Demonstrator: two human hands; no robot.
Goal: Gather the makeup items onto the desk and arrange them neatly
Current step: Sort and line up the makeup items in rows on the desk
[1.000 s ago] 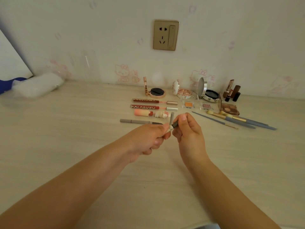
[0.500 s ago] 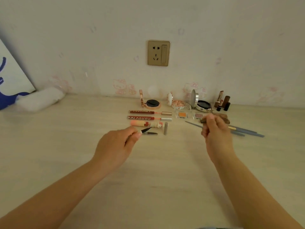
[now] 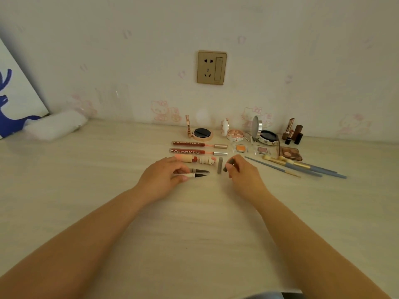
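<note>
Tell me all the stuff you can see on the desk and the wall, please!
Lip gloss tubes: two, red with metal caps, lying in a row at mid desk.
Peach tube: one, just below the glosses.
Liner pens: two, dark tips, side by side under the left hand.
Grey cap: one, lying between the hands.
Open compacts: three, along the wall.
Small eyeshadow pans: two, orange and pink.
Brown palette: one, right of the pans.
Lipsticks: a small cluster, dark, by the wall.
Brushes: several, blue handles, right side.
Socket: one, gold, on the wall.
White bundle: one, far left.
Left hand: grip on the nearer pen.
Right hand: grip on a small dark cap.
</note>
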